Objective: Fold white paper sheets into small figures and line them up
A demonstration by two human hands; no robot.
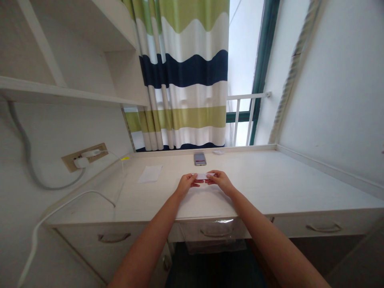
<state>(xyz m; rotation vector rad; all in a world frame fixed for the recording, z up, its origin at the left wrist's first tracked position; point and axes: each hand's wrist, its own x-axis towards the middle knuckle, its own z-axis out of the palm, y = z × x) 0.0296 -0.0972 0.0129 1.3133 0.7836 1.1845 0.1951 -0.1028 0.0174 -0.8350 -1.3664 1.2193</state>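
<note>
A small piece of white paper (201, 176), narrow as if folded, is held level between both hands just above the white desk. My left hand (188, 182) pinches its left end, thumb on top and fingers beneath. On the right end my right hand (218, 179) has the same kind of grip. Just beyond the hands a phone (200, 159) lies on the desk with its screen up. To the left of the hands rests a flat white sheet of paper (150, 174).
Behind the phone, a small white piece (218, 152) lies near the desk's (285, 180) back edge. White cables run from a wall socket (84, 157) at left. A shelf (72, 96) overhangs that side. A striped curtain (192, 72) hangs behind.
</note>
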